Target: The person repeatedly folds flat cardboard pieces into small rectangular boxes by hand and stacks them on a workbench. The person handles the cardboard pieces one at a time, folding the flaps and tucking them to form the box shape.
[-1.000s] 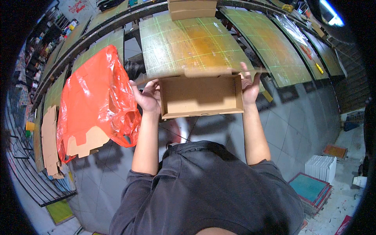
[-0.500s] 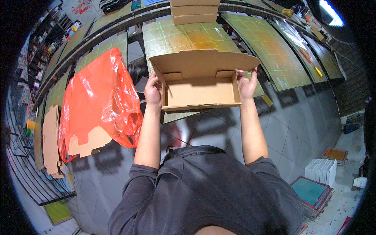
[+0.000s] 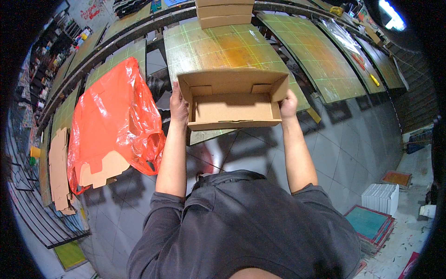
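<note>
Between my two hands is a brown cardboard box, open towards me, with its back panel standing up and its inside bare. My left hand grips the box's left end, the thumb pointing up along the side. At the other end my right hand is closed around the right side near the upright panel's corner; some of its fingers are hidden behind the cardboard. The box is held over the near part of a green board marked with grid lines.
Several closed cardboard boxes are stacked at the board's far end. To the left lie a red plastic bag with flat cardboard showing from it, and more flat cardboard. A yellow-handled tool rests on a board at right.
The upright panel's wide side ends, spread outward before, are now bent in towards the box. My right hand has moved slightly inward and lower, and its fingers have closed round the side.
</note>
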A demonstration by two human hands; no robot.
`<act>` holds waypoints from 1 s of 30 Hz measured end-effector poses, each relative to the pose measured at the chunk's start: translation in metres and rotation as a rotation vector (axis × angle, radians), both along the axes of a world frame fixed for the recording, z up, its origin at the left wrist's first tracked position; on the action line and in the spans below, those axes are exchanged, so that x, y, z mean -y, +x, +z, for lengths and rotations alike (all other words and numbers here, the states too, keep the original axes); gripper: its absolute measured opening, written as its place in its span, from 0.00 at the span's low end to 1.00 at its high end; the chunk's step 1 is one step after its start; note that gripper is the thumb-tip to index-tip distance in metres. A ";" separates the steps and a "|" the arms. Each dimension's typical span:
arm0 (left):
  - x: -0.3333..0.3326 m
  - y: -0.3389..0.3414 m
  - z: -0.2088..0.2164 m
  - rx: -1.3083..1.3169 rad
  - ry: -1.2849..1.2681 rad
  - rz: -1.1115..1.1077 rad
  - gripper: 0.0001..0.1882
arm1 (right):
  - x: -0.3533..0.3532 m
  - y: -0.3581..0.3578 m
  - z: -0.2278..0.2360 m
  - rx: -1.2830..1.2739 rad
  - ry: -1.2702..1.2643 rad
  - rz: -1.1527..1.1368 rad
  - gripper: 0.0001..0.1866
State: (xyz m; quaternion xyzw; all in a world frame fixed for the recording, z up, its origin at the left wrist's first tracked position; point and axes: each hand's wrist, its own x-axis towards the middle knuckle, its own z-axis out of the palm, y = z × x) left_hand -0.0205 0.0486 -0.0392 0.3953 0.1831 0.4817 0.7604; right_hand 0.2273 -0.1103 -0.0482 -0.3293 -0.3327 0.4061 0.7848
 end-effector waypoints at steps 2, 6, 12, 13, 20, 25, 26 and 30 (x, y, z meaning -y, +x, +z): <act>-0.013 -0.007 -0.010 -0.015 0.028 -0.099 0.26 | 0.007 -0.001 0.022 0.001 -0.099 0.105 0.29; -0.006 -0.006 0.003 -0.288 0.153 -0.016 0.22 | 0.018 0.010 0.021 0.405 -0.422 -0.076 0.23; 0.029 -0.024 0.034 -0.699 0.370 0.166 0.23 | 0.038 -0.016 0.049 0.746 -0.700 -0.335 0.27; 0.038 -0.031 0.037 -0.710 0.403 0.193 0.25 | 0.040 -0.023 0.055 0.790 -0.757 -0.369 0.27; 0.081 -0.021 0.031 -0.933 0.808 0.367 0.37 | 0.044 -0.074 0.066 1.278 -0.606 -0.510 0.32; 0.080 -0.019 0.026 -0.920 0.827 0.458 0.30 | 0.039 -0.074 0.059 1.252 -0.581 -0.536 0.30; 0.080 -0.019 0.024 -0.915 0.827 0.460 0.30 | 0.039 -0.074 0.060 1.232 -0.592 -0.526 0.30; 0.083 -0.018 0.018 -0.876 0.859 0.477 0.27 | 0.038 -0.073 0.054 1.229 -0.531 -0.534 0.30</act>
